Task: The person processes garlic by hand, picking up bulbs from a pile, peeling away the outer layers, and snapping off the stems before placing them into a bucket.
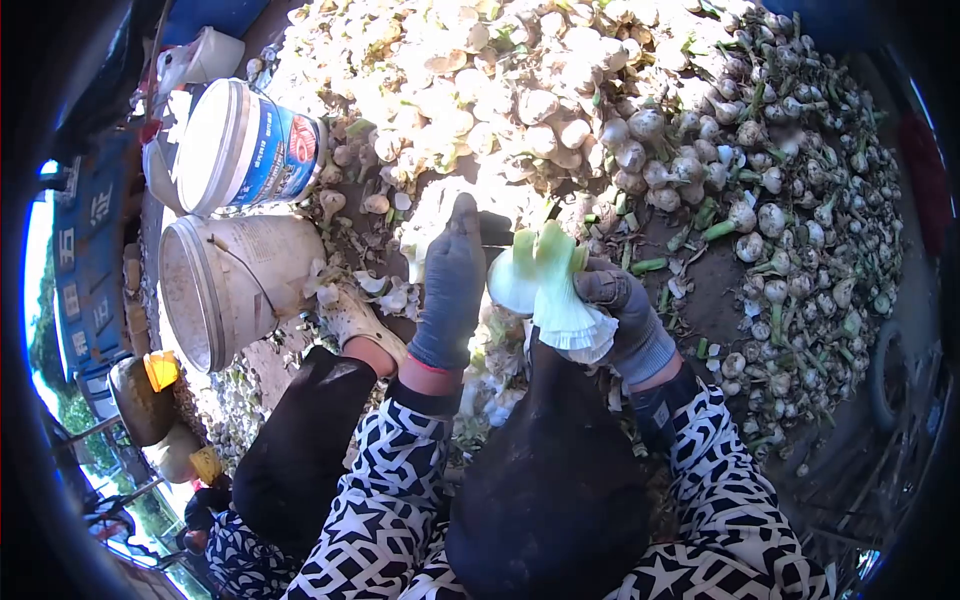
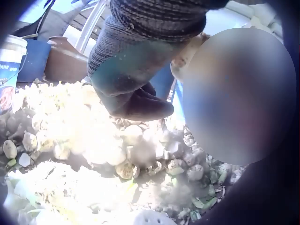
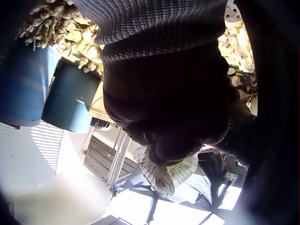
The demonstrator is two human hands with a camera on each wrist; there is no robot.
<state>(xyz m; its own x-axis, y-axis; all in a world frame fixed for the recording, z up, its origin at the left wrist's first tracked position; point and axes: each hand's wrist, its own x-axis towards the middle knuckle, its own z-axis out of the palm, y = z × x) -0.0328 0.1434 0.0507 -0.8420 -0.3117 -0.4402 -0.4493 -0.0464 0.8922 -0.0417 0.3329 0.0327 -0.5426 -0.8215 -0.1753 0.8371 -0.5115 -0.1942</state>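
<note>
My right hand (image 1: 625, 305), in a grey knit glove, pinches a garlic bulb (image 1: 513, 283) whose pale green and white skin (image 1: 570, 315) fans out below the fingers. In the right wrist view, the papery skin (image 3: 161, 176) shows beneath dark curled fingertips. Just left of the bulb is my left hand (image 1: 450, 290), also gloved, its fingers pointing forward and lying close together. The left wrist view shows those fingers (image 2: 145, 108) stretched out over the garlic heap, with nothing seen between them.
A bright heap of cleaned garlic (image 1: 480, 100) spreads ahead; garlic with stems (image 1: 800, 270) covers the right side. Two white buckets, one with a blue label (image 1: 270, 150) and one lying tipped (image 1: 190, 290), are on the left. A light clog (image 1: 350, 318) and loose skins lie near.
</note>
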